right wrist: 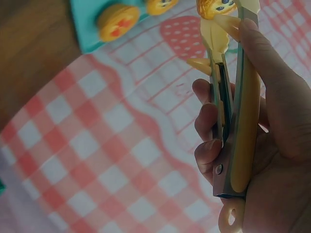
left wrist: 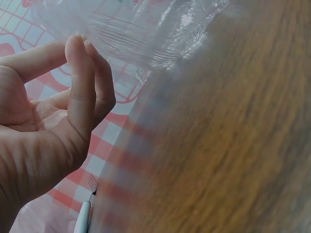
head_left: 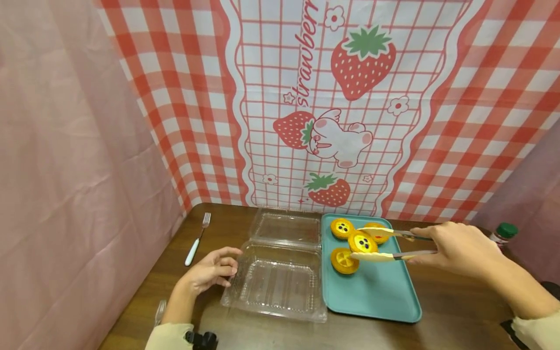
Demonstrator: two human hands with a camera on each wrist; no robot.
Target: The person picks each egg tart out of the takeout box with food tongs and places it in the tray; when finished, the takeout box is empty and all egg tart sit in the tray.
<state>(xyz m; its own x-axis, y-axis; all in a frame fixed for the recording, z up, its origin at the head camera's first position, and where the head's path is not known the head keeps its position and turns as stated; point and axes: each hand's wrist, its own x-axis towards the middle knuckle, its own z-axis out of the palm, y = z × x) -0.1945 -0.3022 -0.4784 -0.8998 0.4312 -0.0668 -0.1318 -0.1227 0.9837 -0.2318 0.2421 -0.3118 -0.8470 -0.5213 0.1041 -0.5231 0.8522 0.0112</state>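
Note:
My right hand (head_left: 463,248) grips a pair of tongs (head_left: 400,256) with cream tips and metal arms. Between the tips is an egg tart (head_left: 362,242) with dark blueberry-like dots, held over the teal tray (head_left: 372,291). Three more tarts lie on the tray: one with blue dots (head_left: 342,228), one with yellow pieces (head_left: 344,261) and one with red pieces (right wrist: 116,22), partly hidden behind the tongs in the head view. At the left rim of an opened clear plastic clamshell container (head_left: 280,284), my left hand (head_left: 213,270) pinches the edge with curled fingers.
A fork with a white handle (head_left: 192,250) lies at the back left, and another fork (head_left: 160,311) nearer the front left. At the right stands a green-capped jar (head_left: 505,232). A red checked strawberry cloth (head_left: 205,97) hangs behind the wooden table.

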